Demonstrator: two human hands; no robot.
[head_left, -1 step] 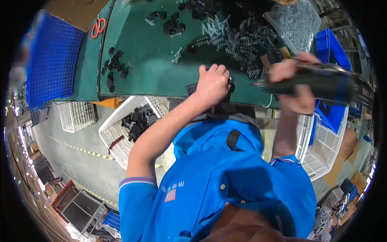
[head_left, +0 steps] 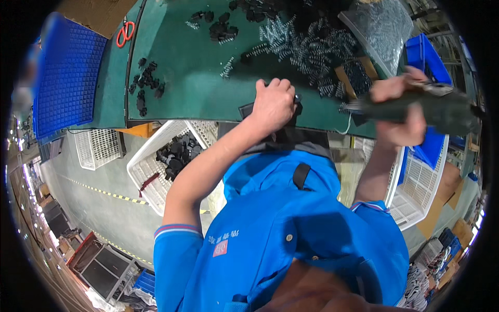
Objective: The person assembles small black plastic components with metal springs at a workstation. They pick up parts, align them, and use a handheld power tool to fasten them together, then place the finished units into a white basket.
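Green covers the bench (head_left: 192, 99), whose far half is crowded: a loose heap of metal springs (head_left: 280, 36) spreads from the middle toward the right, with black parts (head_left: 223, 31) lying along its left side. A second cluster of small black pieces (head_left: 147, 78) sits farther left, and beyond it lie red-handled scissors (head_left: 125, 34), near a tilted blue basket (head_left: 67, 78). At the far right a clear bag (head_left: 384, 31) lies beside the heap, with a blue bin (head_left: 442, 75) to its right. Between the springs and the right hand (head_left: 404, 129) stands a small cardboard box (head_left: 370, 67), close to the tool. Below the near edge, on the left, a white crate (head_left: 136, 165) contains more black parts.

The right hand grasps a dark green tool (head_left: 442, 112), blurred, its narrow tip pointing left over the near right part of the bench. The left hand (head_left: 274, 104) curls down over a dark piece (head_left: 298, 109) at the near edge; the fingers hide most of it, so whether they grip it I cannot tell.

Compared with the earlier frame, the right hand and tool are farther right, the tip now well apart from the left hand, and more of the cardboard box shows. The left hand is nearly unchanged.
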